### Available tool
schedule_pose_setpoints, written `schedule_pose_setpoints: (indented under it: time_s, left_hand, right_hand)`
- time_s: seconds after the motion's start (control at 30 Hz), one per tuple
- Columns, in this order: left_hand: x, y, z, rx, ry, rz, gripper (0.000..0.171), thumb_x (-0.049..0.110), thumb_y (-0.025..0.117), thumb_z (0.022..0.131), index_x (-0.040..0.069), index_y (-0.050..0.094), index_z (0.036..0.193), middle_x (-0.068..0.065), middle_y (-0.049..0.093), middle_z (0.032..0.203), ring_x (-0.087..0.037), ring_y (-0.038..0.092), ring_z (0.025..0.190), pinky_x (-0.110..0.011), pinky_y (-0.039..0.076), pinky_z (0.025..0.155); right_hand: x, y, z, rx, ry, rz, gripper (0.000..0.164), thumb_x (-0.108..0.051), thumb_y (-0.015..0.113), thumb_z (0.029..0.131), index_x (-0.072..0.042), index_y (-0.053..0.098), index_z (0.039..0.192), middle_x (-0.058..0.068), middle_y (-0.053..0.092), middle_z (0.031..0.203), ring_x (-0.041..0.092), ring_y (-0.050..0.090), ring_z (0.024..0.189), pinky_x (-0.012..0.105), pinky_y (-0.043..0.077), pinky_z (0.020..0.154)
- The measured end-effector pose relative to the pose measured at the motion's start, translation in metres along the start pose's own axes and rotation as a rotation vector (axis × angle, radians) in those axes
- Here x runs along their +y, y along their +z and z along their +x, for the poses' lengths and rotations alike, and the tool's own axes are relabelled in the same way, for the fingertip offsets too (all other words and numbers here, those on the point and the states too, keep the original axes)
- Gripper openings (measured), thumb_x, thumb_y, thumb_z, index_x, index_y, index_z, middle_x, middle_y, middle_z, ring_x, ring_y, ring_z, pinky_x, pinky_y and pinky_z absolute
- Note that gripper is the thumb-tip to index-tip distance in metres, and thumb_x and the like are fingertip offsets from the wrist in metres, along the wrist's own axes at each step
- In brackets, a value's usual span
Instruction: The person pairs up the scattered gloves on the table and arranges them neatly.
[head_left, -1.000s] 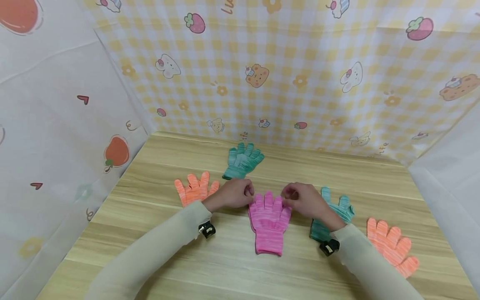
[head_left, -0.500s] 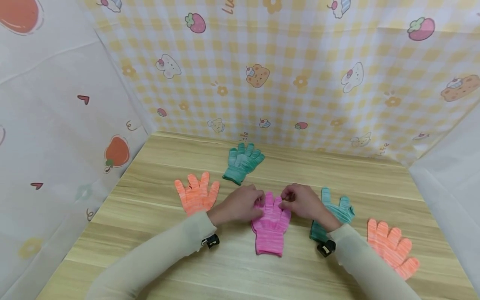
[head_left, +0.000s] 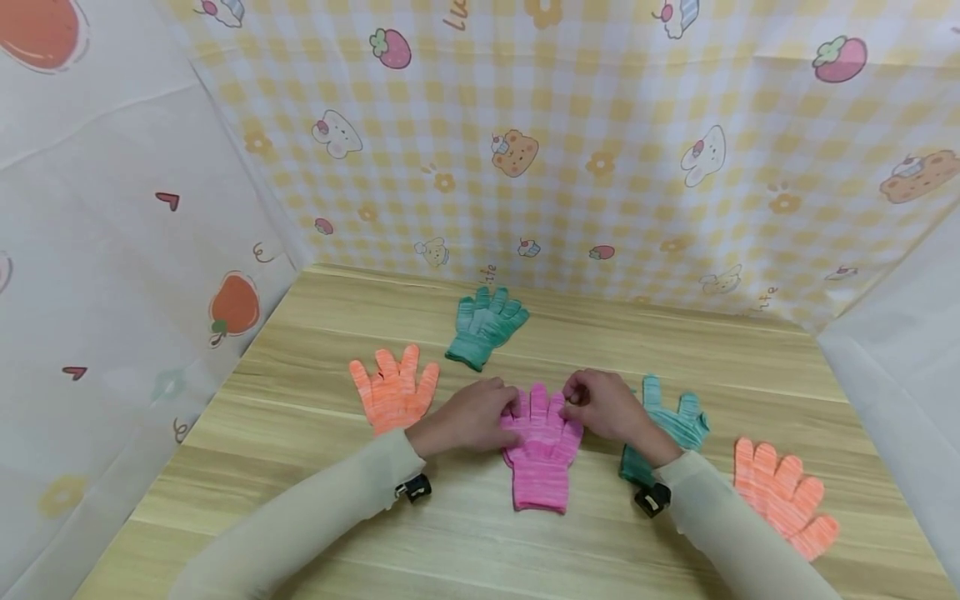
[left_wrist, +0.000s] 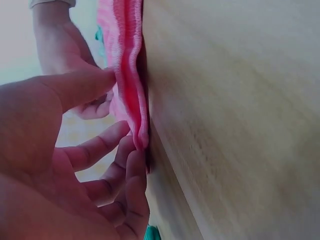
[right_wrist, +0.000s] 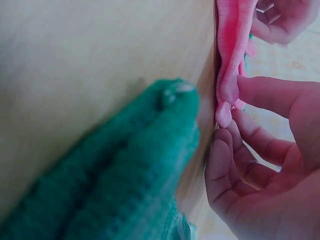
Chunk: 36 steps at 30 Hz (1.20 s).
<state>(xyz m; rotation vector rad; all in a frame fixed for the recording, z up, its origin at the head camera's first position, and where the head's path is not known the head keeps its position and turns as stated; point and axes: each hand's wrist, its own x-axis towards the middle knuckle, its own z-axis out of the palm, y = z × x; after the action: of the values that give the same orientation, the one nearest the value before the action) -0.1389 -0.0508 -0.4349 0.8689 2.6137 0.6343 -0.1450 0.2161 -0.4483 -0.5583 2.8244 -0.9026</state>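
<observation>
Two pink knit gloves (head_left: 542,467) appear to lie stacked on the table, finger ends toward the back; the layers show at their edge in the left wrist view. My left hand (head_left: 476,414) holds their left edge, thumb (left_wrist: 95,82) on top and curled fingertips (left_wrist: 134,162) at the side. At the upper right, my right hand (head_left: 602,404) pinches the pink glove fingers between thumb (right_wrist: 265,92) and fingers. Beside my right wrist lies a green glove (head_left: 675,425), partly hidden by the forearm. It looms large and blurred in the right wrist view.
Another green glove (head_left: 486,327) lies at the back. One orange glove (head_left: 393,392) is on the left and another orange glove (head_left: 783,496) on the right. The wood-grain table (head_left: 337,533) meets a patterned cloth wall (head_left: 555,192) behind.
My left hand came down from the upper left tip of the pink gloves onto their left edge, then shifted slightly left. My right hand has stayed at the upper right fingers.
</observation>
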Motion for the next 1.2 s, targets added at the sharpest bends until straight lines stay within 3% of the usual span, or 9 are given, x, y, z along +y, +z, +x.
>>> schedule_pose_setpoints:
  time_s: [0.17, 0.4, 0.8, 1.2]
  left_hand:
    - [-0.003, -0.002, -0.007, 0.000, 0.013, -0.053, 0.026, 0.032, 0.086, 0.095, 0.017, 0.068, 0.107, 0.002, 0.058, 0.100, -0.016, 0.052, 0.089, -0.033, 0.047, 0.079]
    - [-0.006, -0.001, -0.012, 0.002, 0.033, -0.029, 0.028, 0.029, 0.088, 0.094, 0.015, 0.070, 0.112, 0.003, 0.055, 0.101, -0.015, 0.051, 0.087, -0.032, 0.047, 0.078]
    - [-0.008, -0.003, -0.012, 0.002, 0.023, -0.051, 0.024, 0.024, 0.085, 0.095, 0.015, 0.069, 0.110, 0.000, 0.056, 0.102, -0.016, 0.051, 0.087, -0.032, 0.047, 0.076]
    - [-0.001, -0.014, -0.018, 0.082, 0.083, -0.082, 0.016, 0.020, 0.077, 0.099, 0.009, 0.072, 0.110, -0.003, 0.061, 0.100, -0.016, 0.053, 0.090, -0.033, 0.049, 0.079]
  right_hand:
    - [0.004, -0.005, -0.004, -0.023, -0.030, 0.052, 0.015, -0.016, 0.085, 0.098, -0.006, 0.076, 0.105, -0.003, 0.070, 0.093, 0.012, 0.063, 0.083, 0.034, 0.056, 0.077]
    - [0.008, -0.010, -0.009, -0.072, -0.055, 0.078, 0.013, -0.011, 0.085, 0.097, -0.007, 0.075, 0.104, -0.003, 0.068, 0.090, 0.012, 0.059, 0.080, 0.030, 0.053, 0.071]
    - [0.007, -0.011, -0.012, -0.052, -0.046, 0.071, 0.008, -0.012, 0.083, 0.099, -0.010, 0.076, 0.100, -0.005, 0.068, 0.088, 0.011, 0.059, 0.079, 0.029, 0.052, 0.070]
    - [0.007, -0.028, -0.021, -0.009, -0.024, 0.074, 0.005, -0.013, 0.080, 0.101, -0.010, 0.079, 0.104, -0.005, 0.072, 0.091, 0.012, 0.065, 0.083, 0.030, 0.057, 0.072]
